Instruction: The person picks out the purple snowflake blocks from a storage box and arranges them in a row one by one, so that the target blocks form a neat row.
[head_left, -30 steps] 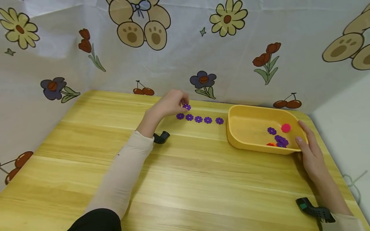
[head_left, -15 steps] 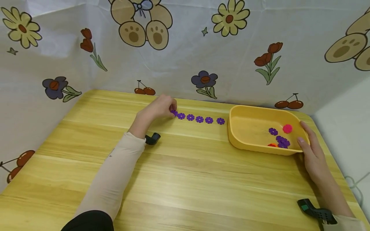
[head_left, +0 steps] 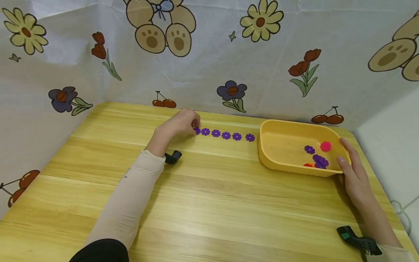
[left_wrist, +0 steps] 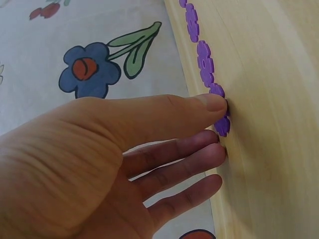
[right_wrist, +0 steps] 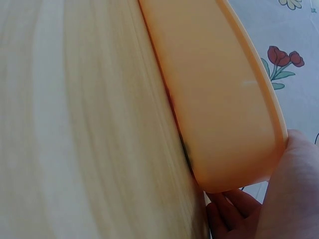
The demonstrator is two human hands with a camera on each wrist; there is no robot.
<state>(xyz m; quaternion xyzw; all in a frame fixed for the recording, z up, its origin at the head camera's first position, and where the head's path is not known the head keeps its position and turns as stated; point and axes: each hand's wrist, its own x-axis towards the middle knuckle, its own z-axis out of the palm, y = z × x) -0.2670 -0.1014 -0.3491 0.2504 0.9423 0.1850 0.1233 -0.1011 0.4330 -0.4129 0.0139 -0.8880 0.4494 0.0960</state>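
A small purple flower-shaped plastic disc (left_wrist: 223,126) is pinched between thumb and fingertips of the left grip (head_left: 178,123), narrowed to the disc's thickness, with the other fingers loosely extended. Within the last second, the disc has been brought down from above the row to its left end; by this, the line seems lengthened to six, though release is not yet made. Whether the neighbour is touched cannot be told. Just right of that grip, five matching purple discs (head_left: 226,135) are laid out on the pale wood-grain desk (head_left: 196,203). Farther right, a yellow rounded-rectangular tray (head_left: 278,145) is held by its rim in the right grip (head_left: 355,179); to that grip's left, more purple discs (head_left: 320,161) and a pink round disc (head_left: 325,146) are contained.
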